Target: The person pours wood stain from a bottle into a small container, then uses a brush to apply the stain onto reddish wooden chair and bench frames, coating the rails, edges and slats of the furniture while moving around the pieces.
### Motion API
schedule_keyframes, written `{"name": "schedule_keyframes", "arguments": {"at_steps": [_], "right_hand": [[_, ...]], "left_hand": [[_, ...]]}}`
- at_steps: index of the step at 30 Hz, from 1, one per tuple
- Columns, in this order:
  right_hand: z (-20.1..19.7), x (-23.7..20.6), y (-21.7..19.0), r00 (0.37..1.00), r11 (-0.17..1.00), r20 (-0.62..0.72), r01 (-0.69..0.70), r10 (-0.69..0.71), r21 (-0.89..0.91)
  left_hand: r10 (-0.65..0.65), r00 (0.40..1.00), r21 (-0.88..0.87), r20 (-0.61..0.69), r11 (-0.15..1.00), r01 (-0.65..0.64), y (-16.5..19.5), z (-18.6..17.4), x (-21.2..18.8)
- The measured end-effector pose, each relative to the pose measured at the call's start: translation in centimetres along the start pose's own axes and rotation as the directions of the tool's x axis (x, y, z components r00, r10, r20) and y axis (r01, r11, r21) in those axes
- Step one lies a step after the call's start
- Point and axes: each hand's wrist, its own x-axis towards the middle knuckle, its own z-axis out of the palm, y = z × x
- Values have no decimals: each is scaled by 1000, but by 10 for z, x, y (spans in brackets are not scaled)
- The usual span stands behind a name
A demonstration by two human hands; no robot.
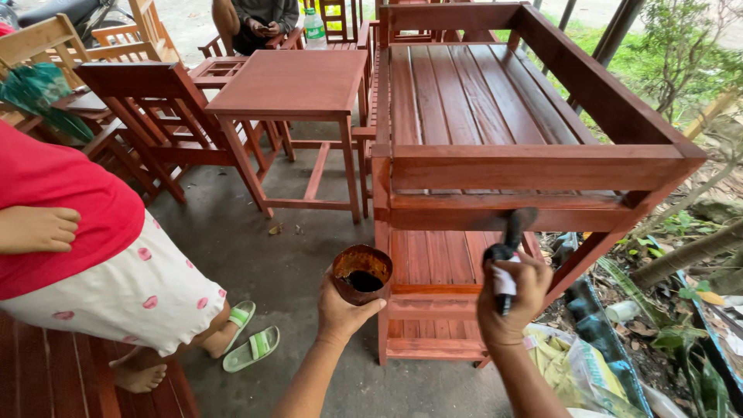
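- We hold a paintbrush (pixel 511 244) in our right hand (pixel 512 300), grip clenched round its handle, the dark bristles pressed against the lower front rail of the red-stained wooden bench (pixel 534 166).
- The brush's long axis runs upward and away from the grip, tilting slightly right; the rail lies directly above the hand, so the right hand is the nearer one to the bench.
- Our left hand (pixel 344 310), left of the bench's front leg, is closed around a small round bowl of dark stain (pixel 362 272), held level and just clear of the wood.
- Nothing stands between brush and rail; the bowl sits close beside the brush, on the left.
- Left of the bench stand a matching wooden table (pixel 290 81) and chairs (pixel 155 108); a person in a red top and white skirt (pixel 85 240) stands nearer us, green sandals (pixel 249 334) on the concrete floor.
- Behind the table another person sits (pixel 259 19), next to a plastic bottle (pixel 314 27).
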Motion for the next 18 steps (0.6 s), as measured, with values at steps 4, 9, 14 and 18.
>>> {"name": "schedule_keyframes", "arguments": {"at_steps": [4,9,14,18], "right_hand": [[37,-22,-44,999,994,50,-8,2,108],[75,-57,-96,982,916,178,-126,61,381],[54,-67,-104,948,909,314,-81,-57,409],[42,-52,-86,951,925,305,-70,-51,374]], "left_hand": [[21,1000,-7,-17,1000,-21,-11,-14,6],[51,998,-31,-22,998,-52,-23,-26,10],[12,1000,-49,-18,999,-13,-35,-33,15],[-19,1000,27,-17,999,20,-42,-33,14]]}}
